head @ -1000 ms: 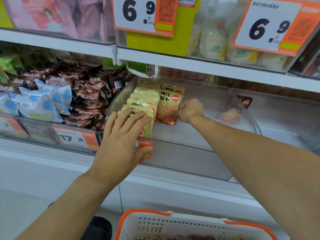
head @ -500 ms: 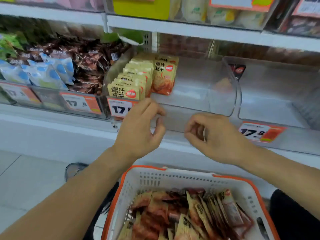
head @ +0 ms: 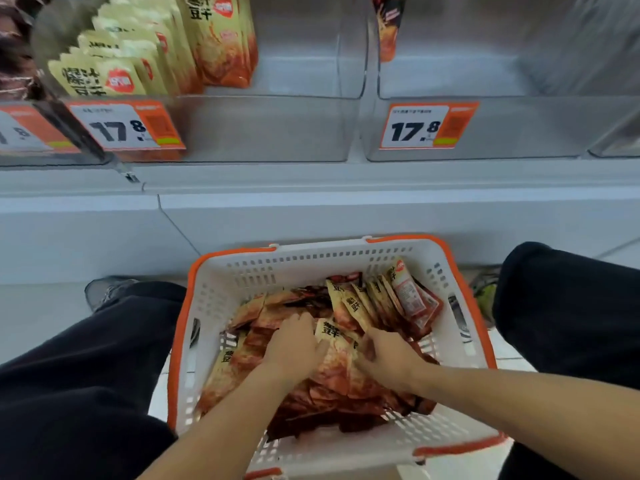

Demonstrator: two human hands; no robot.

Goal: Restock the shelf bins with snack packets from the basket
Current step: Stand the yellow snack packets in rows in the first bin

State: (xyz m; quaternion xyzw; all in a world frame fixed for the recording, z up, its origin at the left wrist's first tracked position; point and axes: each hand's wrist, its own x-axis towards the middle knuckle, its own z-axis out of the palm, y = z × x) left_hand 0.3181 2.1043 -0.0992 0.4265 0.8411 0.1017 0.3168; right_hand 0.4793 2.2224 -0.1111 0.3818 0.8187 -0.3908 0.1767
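While both arms reach down into a white basket (head: 221,292) with an orange rim, a person crouching before a store shelf (head: 311,181) works through a heap of snack packets (head: 346,382) piled across the basket's middle and far right corner. The left hand (head: 294,344) lies on the heap near the basket's centre, fingers bent down over the red-and-tan wrappers; whether it actually grips a packet cannot be told. The right hand (head: 388,358), just beside it and nearly touching, has its fingers curled into the packets, and its hold is likewise unclear because of motion blur. A few packets stand on edge against the basket's far right wall, one showing its printed back. The basket sits on the floor between the person's knees, in dark trousers (head: 86,375), close against the white base of the shelf.

On the shelf above, a clear bin (head: 277,133) at the left holds a row of yellow packets (head: 104,77) standing upright along its left side, with another packet (head: 225,39) of the same brand upright just behind them; the rest of that bin shows bare plastic. Its front carries a price tag (head: 121,126) reading 17.8. A second clear bin (head: 519,129) to the right bears a matching price label (head: 426,126), with a single dark red packet (head: 389,26) at its far left corner.
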